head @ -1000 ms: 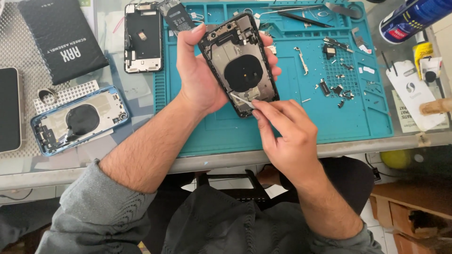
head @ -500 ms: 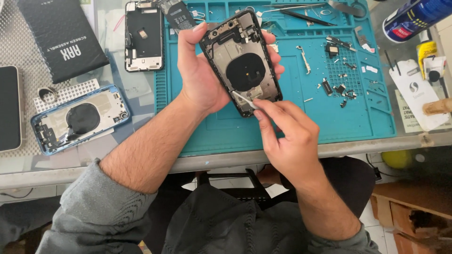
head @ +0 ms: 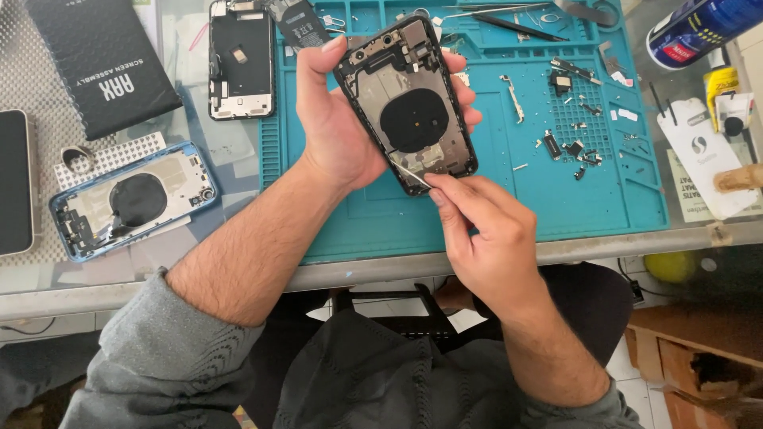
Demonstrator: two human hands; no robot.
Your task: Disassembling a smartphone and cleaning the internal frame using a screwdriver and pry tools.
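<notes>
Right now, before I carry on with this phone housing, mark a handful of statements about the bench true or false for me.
1. The left hand holds the black phone housing above the teal repair mat. True.
2. The right hand is empty. False: it pinches thin metal tweezers, tips at the housing's lower end.
3. A blue phone housing lies open on the table left of the mat. True.
4. The black housing still has its screen fitted. False: its inside is exposed, with a dark round coil in the middle.
5. Small loose parts lie on the mat's right part. True.
6. A blue spray can stands on the mat's centre. False: it lies off the mat, at the top right.
</notes>
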